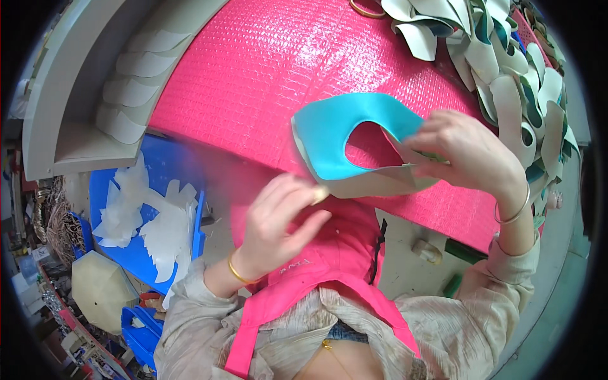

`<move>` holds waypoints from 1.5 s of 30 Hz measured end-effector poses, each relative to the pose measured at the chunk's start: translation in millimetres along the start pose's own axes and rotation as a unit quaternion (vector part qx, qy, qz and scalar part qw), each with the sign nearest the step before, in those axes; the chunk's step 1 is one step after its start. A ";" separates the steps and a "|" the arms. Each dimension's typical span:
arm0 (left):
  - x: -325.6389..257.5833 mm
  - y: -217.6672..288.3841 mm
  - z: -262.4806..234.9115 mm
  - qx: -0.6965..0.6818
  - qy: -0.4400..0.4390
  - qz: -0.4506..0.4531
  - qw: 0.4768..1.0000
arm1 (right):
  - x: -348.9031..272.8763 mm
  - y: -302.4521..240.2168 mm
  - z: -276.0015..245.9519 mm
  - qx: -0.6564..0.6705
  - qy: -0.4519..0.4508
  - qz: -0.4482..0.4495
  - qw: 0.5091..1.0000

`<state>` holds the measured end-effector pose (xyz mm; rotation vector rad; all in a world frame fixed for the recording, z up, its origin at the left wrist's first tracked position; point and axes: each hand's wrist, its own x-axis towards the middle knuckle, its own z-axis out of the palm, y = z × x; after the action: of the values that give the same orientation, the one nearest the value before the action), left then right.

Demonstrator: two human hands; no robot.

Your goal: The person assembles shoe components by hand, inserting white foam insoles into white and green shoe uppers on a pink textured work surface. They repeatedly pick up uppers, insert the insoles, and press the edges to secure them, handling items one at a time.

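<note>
A curved shoe-upper piece (pixel 335 136), turquoise on one face and beige on the other, with an oval cut-out, is held above a pink textured table cover (pixel 266 69). My right hand (pixel 465 155) pinches its right end. My left hand (pixel 282 218) grips its lower left beige edge between thumb and fingers. Both wrists wear thin gold bangles.
A heap of similar beige-and-turquoise pieces (pixel 506 69) lies at the table's far right. Beige pieces stand in a grey shelf (pixel 126 95) at left. A blue crate (pixel 152 221) below holds white cut pieces. I wear a pink apron (pixel 329 266).
</note>
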<state>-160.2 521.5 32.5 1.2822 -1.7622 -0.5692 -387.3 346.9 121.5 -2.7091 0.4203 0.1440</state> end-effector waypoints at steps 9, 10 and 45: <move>48.2 -56.6 51.6 -0.104 -0.128 -0.062 0.984 | 27.6 -18.5 43.0 0.096 -0.061 0.199 0.973; 49.4 -52.8 50.3 -0.106 -0.133 -0.081 0.982 | 15.8 -17.1 48.8 0.013 -0.122 0.218 0.968; 92.9 -73.5 90.8 0.205 -0.009 -0.053 0.977 | 53.3 68.3 73.8 0.072 -0.074 0.271 0.957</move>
<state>-207.2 397.9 -36.7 1.6640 -1.8978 -0.2798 -360.9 301.8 20.4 -2.3557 1.0730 0.4437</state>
